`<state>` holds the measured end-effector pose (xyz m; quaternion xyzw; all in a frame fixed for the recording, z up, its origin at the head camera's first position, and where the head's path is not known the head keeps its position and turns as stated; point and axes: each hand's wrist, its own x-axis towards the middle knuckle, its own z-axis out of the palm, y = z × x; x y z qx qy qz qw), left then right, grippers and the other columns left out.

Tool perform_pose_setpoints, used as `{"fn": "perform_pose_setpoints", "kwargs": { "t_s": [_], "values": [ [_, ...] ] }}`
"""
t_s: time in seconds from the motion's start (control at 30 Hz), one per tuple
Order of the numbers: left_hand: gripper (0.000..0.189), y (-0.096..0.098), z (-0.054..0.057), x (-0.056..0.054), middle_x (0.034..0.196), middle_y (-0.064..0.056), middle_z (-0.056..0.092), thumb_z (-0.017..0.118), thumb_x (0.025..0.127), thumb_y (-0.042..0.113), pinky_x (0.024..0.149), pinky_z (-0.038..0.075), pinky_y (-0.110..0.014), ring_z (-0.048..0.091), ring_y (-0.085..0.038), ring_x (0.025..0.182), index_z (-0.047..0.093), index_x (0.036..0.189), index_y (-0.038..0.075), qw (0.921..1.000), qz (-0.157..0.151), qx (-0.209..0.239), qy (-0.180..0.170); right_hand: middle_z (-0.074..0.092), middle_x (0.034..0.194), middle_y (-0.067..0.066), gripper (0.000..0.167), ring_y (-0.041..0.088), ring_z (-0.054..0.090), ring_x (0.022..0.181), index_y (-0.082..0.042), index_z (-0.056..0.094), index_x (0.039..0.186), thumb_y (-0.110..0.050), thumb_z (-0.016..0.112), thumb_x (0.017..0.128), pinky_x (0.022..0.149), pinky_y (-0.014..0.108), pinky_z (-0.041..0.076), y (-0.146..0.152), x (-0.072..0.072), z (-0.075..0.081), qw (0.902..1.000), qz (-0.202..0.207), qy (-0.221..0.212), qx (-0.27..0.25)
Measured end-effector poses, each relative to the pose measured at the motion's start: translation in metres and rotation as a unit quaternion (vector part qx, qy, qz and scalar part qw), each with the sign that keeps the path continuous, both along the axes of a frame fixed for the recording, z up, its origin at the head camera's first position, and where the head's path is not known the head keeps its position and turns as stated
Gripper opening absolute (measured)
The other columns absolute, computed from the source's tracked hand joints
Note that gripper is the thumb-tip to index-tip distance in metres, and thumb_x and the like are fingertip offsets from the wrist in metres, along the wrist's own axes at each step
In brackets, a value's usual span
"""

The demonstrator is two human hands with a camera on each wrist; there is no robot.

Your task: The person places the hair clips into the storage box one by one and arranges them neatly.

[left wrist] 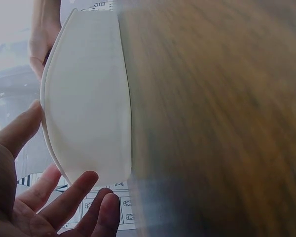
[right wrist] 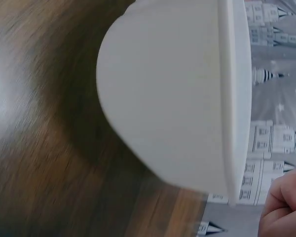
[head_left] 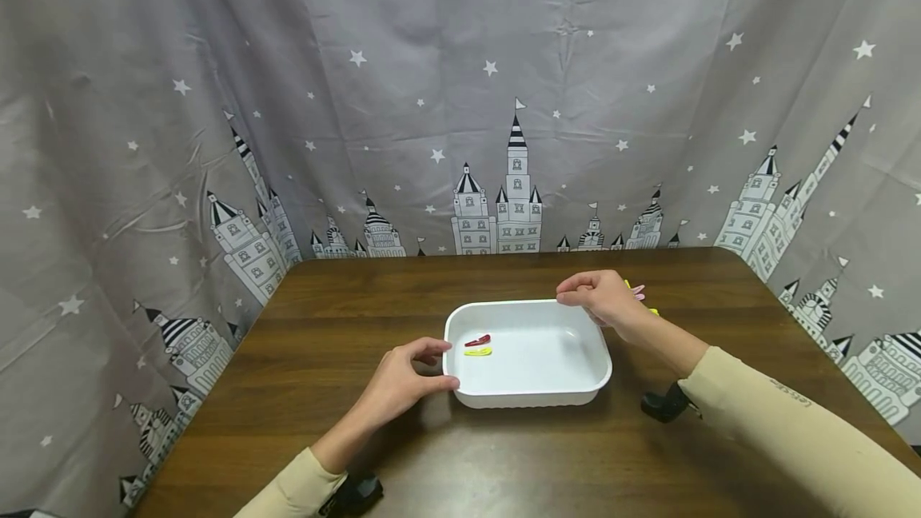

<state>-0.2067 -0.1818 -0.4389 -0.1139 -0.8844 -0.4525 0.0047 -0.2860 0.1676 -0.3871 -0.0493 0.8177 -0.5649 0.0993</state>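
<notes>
2 clips (head_left: 478, 352), red & yellow, lay in the tray (head_left: 540, 358) at 9 o'clock. L hand (head_left: 403, 382) touched there, fingers spread. R hand (head_left: 603, 299) was at 1 o'clock, fingertips together; couldn't tell if pinching.

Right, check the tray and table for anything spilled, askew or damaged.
Nothing stands out. The white tray is upright on the table, the red clip and yellow clip lie inside, and no spill or crack shows.

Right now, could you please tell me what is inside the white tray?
The white tray holds a red clip and a yellow clip near its left end. The right hand covers part of its far right corner; anything behind it is hidden.
</notes>
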Motion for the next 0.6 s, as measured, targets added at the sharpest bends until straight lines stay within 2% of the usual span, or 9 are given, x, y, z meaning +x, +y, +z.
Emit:
{"fn": "perform_pose_setpoints", "kwargs": {
  "t_s": [0.17,0.4,0.6],
  "values": [
    [0.052,0.001,0.001,0.000,0.106,-0.001,0.075,0.091,0.072,0.029,0.088,0.052,-0.045,0.069,-0.020,0.099,0.072,0.117,0.013,1.0000,0.002,0.000,-0.002,0.037,0.050,-0.007,0.033,0.011,0.028,0.043,0.002,0.069,0.116,-0.019,0.075,0.091,0.044,0.025,0.026,0.017,-0.001,-0.001,0.9999,-0.009,0.011,0.003],
    [0.052,0.000,-0.001,-0.001,0.105,0.002,0.075,0.092,0.071,0.032,0.087,0.051,-0.044,0.069,-0.020,0.099,0.073,0.117,0.015,1.0000,0.001,-0.001,0.001,0.035,0.047,-0.008,0.036,0.010,0.029,0.041,0.001,0.067,0.118,-0.022,0.074,0.091,0.043,0.027,0.025,0.039,-0.006,-0.007,0.9995,-0.031,0.008,-0.003],
    [0.053,-0.001,-0.001,0.000,0.107,0.000,0.074,0.092,0.071,0.034,0.086,0.051,-0.041,0.068,-0.018,0.098,0.073,0.117,0.015,1.0000,0.001,0.000,0.001,0.038,0.052,-0.008,0.036,0.009,0.031,0.043,0.002,0.065,0.119,-0.023,0.071,0.094,0.044,0.028,0.028,0.055,-0.010,-0.014,0.9988,-0.049,0.000,-0.006]
  ]
}}
